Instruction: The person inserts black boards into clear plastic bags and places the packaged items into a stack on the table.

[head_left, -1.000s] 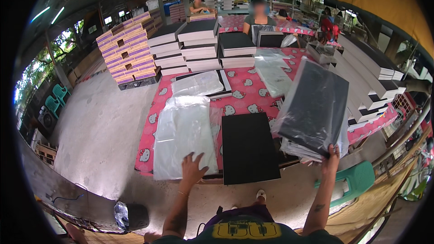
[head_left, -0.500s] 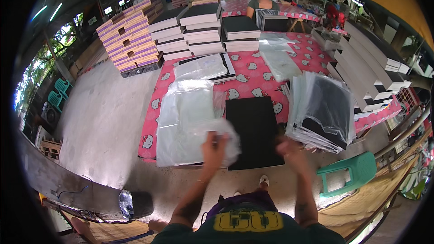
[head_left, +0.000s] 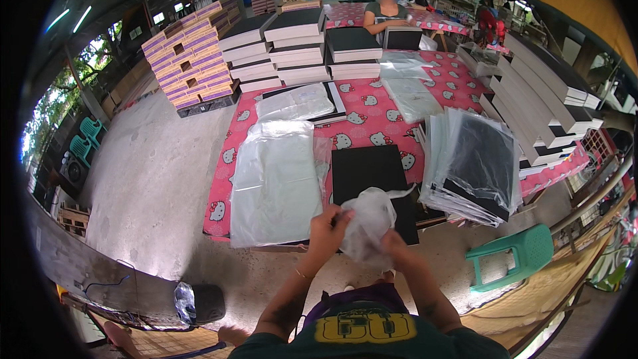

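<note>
A crumpled clear plastic bag [head_left: 369, 218] hangs over the near part of a flat black rectangular board [head_left: 369, 167]. My left hand [head_left: 328, 231] pinches the bag's left side. Against its lower right side is my right hand [head_left: 399, 251], its fingers closed on the plastic and somewhat blurred. Left of the board lies a pile of flat clear bags [head_left: 276, 186]. To the right, a fanned stack of bagged black boards [head_left: 475, 159] rests on the table.
The table has a pink patterned cover [head_left: 379, 134]. Thick black-and-white stacks [head_left: 296, 43] line its far side, and more stacks [head_left: 545, 106] stand at the right. A green plastic stool [head_left: 515, 256] is near my right side. A person [head_left: 387, 16] works across the table.
My left hand has carried the bag rightward, from over the bag pile to above the black board. My right hand has come left and closed on the bag.
</note>
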Motion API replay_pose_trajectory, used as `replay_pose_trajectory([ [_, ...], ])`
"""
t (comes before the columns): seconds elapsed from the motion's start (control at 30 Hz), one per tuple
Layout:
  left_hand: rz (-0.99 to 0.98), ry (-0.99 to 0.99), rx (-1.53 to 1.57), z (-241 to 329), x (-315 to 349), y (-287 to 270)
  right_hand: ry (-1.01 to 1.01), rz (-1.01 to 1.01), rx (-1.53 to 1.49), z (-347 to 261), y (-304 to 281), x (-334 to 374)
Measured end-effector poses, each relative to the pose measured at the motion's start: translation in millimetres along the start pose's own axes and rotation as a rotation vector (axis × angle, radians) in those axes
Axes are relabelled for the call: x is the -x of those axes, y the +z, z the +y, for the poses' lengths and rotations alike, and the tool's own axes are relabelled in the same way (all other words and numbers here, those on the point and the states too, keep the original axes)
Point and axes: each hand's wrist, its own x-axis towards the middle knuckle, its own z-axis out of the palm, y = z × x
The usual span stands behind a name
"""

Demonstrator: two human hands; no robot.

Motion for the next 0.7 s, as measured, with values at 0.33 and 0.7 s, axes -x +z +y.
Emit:
replay_pose_trajectory([
  [0.33,0.188,-0.164,0.391,-0.5,-3.4,-29.8,-0.347,0.275,-0.159,-25.0,-5.5,-4.2],
  [0.7,0.203,-0.202,0.181,4.1,-8.1,-52.7,-0.536,0.319,0.624,-56.2,-21.1,10.2],
])
